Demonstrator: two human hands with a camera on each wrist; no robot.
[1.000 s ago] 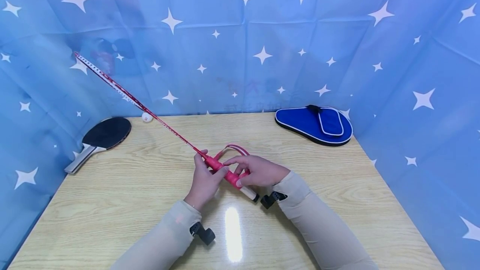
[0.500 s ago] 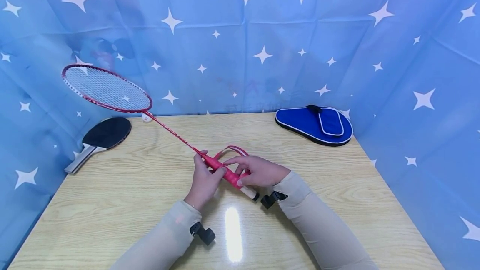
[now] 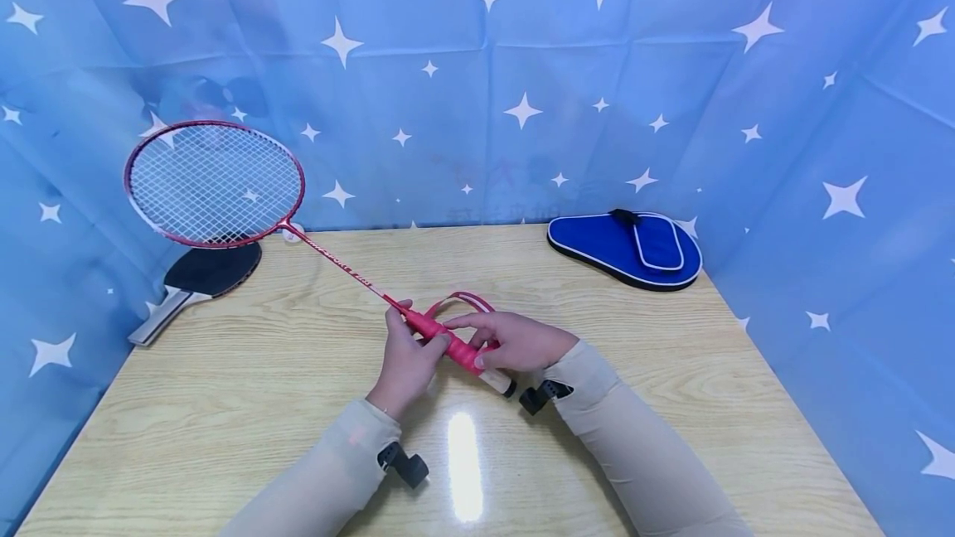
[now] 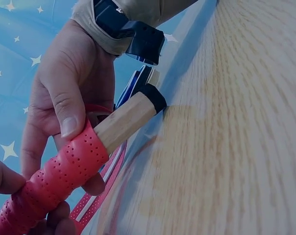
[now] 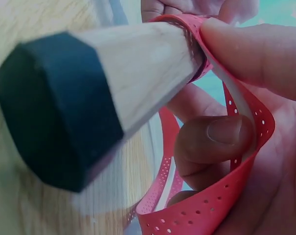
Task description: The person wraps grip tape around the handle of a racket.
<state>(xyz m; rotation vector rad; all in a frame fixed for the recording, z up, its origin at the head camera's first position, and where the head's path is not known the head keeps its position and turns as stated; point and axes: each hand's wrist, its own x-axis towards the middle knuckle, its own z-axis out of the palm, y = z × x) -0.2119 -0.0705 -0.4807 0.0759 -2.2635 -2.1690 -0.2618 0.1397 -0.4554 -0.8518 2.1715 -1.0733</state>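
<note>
A badminton racket [image 3: 339, 263] slants up to the left in the head view, its strung head raised above the table. My left hand [image 3: 406, 363] grips its handle, over turns of red perforated grip tape [image 4: 64, 171]. Bare wood [image 4: 128, 117] with a black end cap [image 4: 152, 97] shows at the butt end in the left wrist view. My right hand [image 3: 522, 342] is beside the lower edge of the wrapping, its thumb [image 5: 255, 54] pressing the tape there. The loose tape [image 5: 206, 200] runs over its curled fingers and hangs in a loop behind the handle.
A black table tennis bat [image 3: 212, 268] lies at the table's left edge, partly behind the racket head. A small white ball [image 3: 293, 233] sits at the back. The blue bat case [image 3: 612, 247] lies back right. Starry curtains border the wooden table [image 3: 671, 404].
The racket has rolled about its shaft: its head, edge-on a second ago, now shows its strung face. Both hands stay nearly in place on handle and tape.
</note>
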